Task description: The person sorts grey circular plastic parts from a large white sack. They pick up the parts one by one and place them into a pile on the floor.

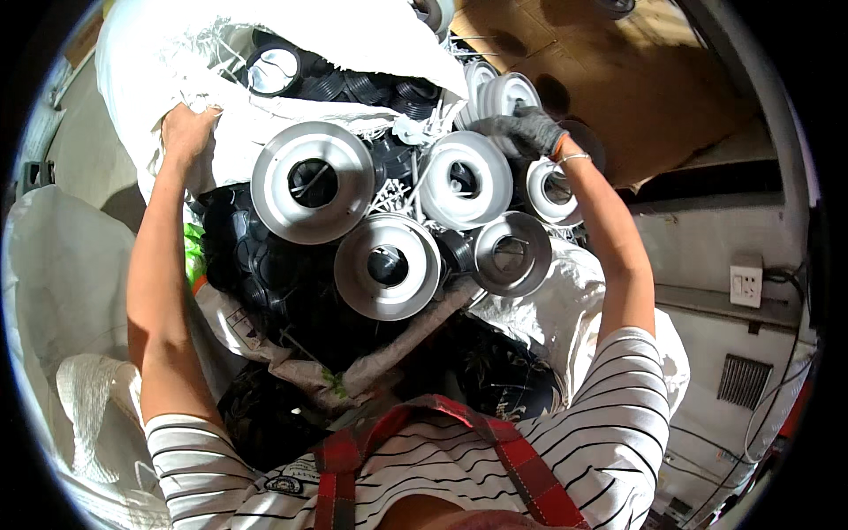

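Bare, my left hand [188, 134] is closed on the bunched edge of a large white woven sack [150, 53], left of its opening. A grey glove covers my right hand [532, 132], whose fingers close on the lower rim of a grey flanged ring [511, 91] tilted on edge; the exact grip is partly hidden. Several similar rings lie between my hands, among them a wide one [269, 185], another [428, 190] right of it and a nearer one [349, 274]. Black ribbed round parts [252, 238] lie beneath them, and more show inside the sack.
Thin white plastic sticks [391, 196] lie among the rings. A second white sack [579, 287] is at the right. Brown cardboard [618, 97] covers the far right floor. A wall socket [746, 283] and cables are on the right. Translucent white sheeting [62, 274] hangs at left.
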The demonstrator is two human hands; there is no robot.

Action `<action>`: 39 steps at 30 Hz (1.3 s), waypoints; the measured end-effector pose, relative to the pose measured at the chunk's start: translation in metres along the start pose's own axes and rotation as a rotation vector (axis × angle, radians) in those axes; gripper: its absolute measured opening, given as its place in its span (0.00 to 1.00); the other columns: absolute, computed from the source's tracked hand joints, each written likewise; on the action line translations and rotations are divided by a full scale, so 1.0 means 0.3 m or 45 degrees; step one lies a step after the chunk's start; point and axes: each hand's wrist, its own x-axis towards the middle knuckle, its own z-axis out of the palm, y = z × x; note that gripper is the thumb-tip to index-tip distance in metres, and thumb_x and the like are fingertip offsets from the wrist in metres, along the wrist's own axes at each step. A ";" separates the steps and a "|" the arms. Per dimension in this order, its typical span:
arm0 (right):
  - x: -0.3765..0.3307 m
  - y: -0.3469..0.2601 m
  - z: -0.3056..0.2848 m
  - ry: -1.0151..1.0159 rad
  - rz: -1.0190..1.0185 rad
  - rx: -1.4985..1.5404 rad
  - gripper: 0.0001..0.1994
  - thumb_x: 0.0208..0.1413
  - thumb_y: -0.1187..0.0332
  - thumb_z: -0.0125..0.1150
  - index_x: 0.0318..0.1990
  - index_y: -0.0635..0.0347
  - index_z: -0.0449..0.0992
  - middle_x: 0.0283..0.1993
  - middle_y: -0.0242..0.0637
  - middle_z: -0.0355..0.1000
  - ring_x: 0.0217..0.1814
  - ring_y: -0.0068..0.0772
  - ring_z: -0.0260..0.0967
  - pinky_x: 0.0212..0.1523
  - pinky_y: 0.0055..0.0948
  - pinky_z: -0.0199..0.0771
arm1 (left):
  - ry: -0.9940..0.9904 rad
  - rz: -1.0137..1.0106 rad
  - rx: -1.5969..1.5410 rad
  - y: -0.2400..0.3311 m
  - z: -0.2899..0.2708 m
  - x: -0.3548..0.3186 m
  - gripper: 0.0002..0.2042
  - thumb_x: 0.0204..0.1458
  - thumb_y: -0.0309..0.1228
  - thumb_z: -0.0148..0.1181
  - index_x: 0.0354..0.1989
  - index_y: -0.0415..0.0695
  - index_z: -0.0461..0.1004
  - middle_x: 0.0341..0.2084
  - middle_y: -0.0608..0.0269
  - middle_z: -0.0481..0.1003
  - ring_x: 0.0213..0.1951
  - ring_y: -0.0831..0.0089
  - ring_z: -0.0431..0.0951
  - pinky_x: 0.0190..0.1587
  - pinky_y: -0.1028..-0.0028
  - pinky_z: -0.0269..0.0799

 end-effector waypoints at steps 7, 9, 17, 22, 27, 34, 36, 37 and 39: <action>-0.033 -0.475 -0.094 0.074 -0.118 -0.021 0.21 0.45 0.60 0.61 0.50 0.47 0.70 0.37 0.51 0.72 0.36 0.43 0.71 0.41 0.36 0.71 | -0.034 -0.004 -0.030 -0.004 0.005 0.009 0.30 0.38 0.49 0.59 0.35 0.27 0.73 0.34 0.34 0.73 0.41 0.47 0.74 0.46 0.61 0.66; -0.054 -0.602 -0.143 0.122 0.093 0.352 0.27 0.46 0.49 0.58 0.47 0.61 0.70 0.37 0.51 0.72 0.40 0.45 0.71 0.44 0.37 0.69 | 0.014 0.006 -0.061 0.000 -0.009 -0.004 0.30 0.38 0.50 0.59 0.35 0.27 0.74 0.34 0.34 0.73 0.41 0.47 0.74 0.46 0.61 0.67; -0.277 -0.067 -0.126 0.177 1.050 -0.069 0.25 0.39 0.52 0.63 0.46 0.55 0.73 0.46 0.46 0.71 0.50 0.45 0.68 0.51 0.35 0.66 | -0.028 0.036 -0.030 -0.048 0.032 0.034 0.35 0.38 0.55 0.58 0.33 0.25 0.73 0.34 0.32 0.73 0.41 0.46 0.74 0.45 0.61 0.68; -0.268 0.236 0.123 -0.001 0.961 0.054 0.27 0.40 0.54 0.64 0.47 0.60 0.73 0.52 0.44 0.68 0.57 0.39 0.63 0.56 0.30 0.62 | 0.057 0.004 0.044 -0.072 0.014 0.029 0.35 0.38 0.54 0.58 0.34 0.24 0.73 0.35 0.32 0.73 0.41 0.46 0.75 0.45 0.61 0.67; -0.370 0.698 0.413 -0.293 0.661 0.419 0.17 0.59 0.63 0.41 0.48 0.62 0.71 0.55 0.43 0.66 0.57 0.37 0.63 0.55 0.29 0.62 | -0.130 0.019 -0.030 -0.008 0.075 0.075 0.36 0.37 0.56 0.58 0.33 0.24 0.73 0.34 0.32 0.73 0.41 0.47 0.75 0.46 0.62 0.68; -0.171 0.217 0.304 -0.122 0.905 -0.173 0.17 0.58 0.61 0.44 0.49 0.56 0.72 0.54 0.40 0.67 0.54 0.42 0.65 0.53 0.30 0.64 | 0.001 0.038 0.011 -0.053 0.033 0.045 0.35 0.37 0.56 0.58 0.31 0.25 0.74 0.31 0.35 0.74 0.38 0.48 0.76 0.43 0.61 0.68; -0.167 0.224 0.269 -0.167 0.847 -0.151 0.17 0.57 0.60 0.45 0.49 0.55 0.72 0.54 0.40 0.67 0.54 0.42 0.65 0.53 0.30 0.64 | -0.068 0.002 0.027 -0.043 0.007 0.033 0.36 0.38 0.57 0.58 0.31 0.25 0.74 0.31 0.35 0.74 0.38 0.48 0.76 0.43 0.61 0.68; -0.171 0.234 0.247 -0.190 0.839 -0.151 0.17 0.57 0.60 0.45 0.49 0.55 0.72 0.54 0.40 0.67 0.54 0.42 0.65 0.53 0.31 0.64 | -0.094 -0.011 0.017 -0.035 0.005 0.038 0.36 0.38 0.58 0.58 0.31 0.25 0.74 0.31 0.35 0.74 0.38 0.48 0.76 0.43 0.61 0.68; -0.208 0.250 0.235 -0.253 0.865 -0.179 0.17 0.57 0.59 0.45 0.49 0.54 0.72 0.54 0.40 0.67 0.54 0.42 0.65 0.53 0.31 0.64 | -0.045 0.015 0.017 -0.045 0.042 0.040 0.37 0.38 0.59 0.58 0.30 0.25 0.74 0.31 0.35 0.74 0.38 0.48 0.76 0.43 0.61 0.69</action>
